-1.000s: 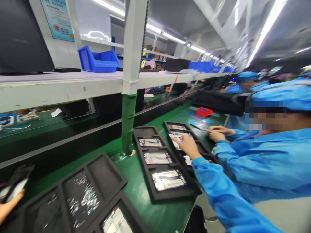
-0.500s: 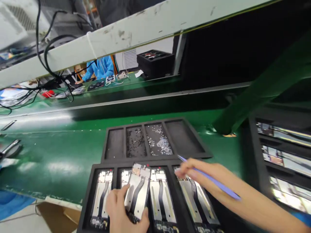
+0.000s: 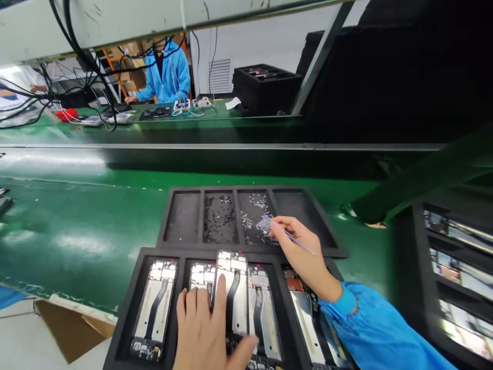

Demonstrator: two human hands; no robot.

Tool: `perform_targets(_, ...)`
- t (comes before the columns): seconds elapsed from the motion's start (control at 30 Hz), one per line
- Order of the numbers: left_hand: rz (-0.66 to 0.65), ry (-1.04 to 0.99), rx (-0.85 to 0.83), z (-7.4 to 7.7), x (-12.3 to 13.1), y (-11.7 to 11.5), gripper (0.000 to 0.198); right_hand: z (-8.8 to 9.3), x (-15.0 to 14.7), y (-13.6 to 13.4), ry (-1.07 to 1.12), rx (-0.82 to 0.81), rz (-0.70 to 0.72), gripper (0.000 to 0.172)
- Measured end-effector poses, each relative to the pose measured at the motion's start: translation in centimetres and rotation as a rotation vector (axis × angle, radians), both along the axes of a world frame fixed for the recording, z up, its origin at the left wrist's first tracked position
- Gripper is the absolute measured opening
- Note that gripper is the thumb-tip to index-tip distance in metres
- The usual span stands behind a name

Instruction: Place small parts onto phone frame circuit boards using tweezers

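Observation:
My left hand lies spread over a phone assembly, its index finger on the silver plate. That assembly rests across the divider of a black foam tray, overlapping its neighbours. Further phone assemblies sit in the slots, one at the left and one at the right. Behind it, a second black tray holds small black pieces and small silvery pieces in separate compartments. My right hand pinches thin purple tweezers, their tips at the silvery pieces.
More phone assemblies lie in a dark tray at the right. A slanted green post stands behind it. Across the bench, a person in blue sits near cables and a black box stack. A cardboard box is at lower left.
My right hand with the tweezers has moved from above the right phone slot to the silvery pieces. The assembly under my left hand is straighter, and those fingers have spread. The view has levelled.

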State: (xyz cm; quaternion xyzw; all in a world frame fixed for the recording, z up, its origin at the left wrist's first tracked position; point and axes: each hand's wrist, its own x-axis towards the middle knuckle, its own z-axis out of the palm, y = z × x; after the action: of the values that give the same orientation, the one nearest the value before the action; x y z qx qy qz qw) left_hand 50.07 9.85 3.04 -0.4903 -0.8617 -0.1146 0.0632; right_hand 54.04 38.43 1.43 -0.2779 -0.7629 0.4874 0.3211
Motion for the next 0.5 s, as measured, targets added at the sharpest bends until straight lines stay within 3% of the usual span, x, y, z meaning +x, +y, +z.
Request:
perform_targets(0.07,-0.238,0.025,-0.008,0.8,-2.0,-1.5,0.085,0.3,-0.3,0.0,-0.03,-0.014,0.012,0.043)
perform_targets(0.13,-0.445,0.068,-0.025,2.0,-4.2,-2.2,0.058,0.3,-0.6,0.0,-0.053,-0.025,0.043,0.043)
perform_targets(0.2,-0.626,0.097,-0.044,3.3,-6.2,-1.8,0.045,0.1,-0.8,0.1,-0.083,-0.019,0.084,0.042)
perform_targets(0.27,-0.802,0.063,-0.118,4.1,-8.1,-0.2,0.048,0.0,-0.8,0.3,-0.112,0.017,0.116,0.044)
perform_targets(0.33,-0.981,0.022,-0.19,4.1,-9.8,2.0,0.059,-0.1,-0.8,0.4,-0.129,0.064,0.141,0.044)
perform_targets(0.43,-1.268,0.033,-0.193,2.9,-11.6,5.0,0.073,0.0,-0.7,0.5,-0.133,0.173,0.163,0.037)
perform_targets(0.5,-1.357,0.051,-0.156,1.9,-12.2,6.2,0.07,0.0,-0.7,0.5,-0.133,0.292,0.134,0.028)
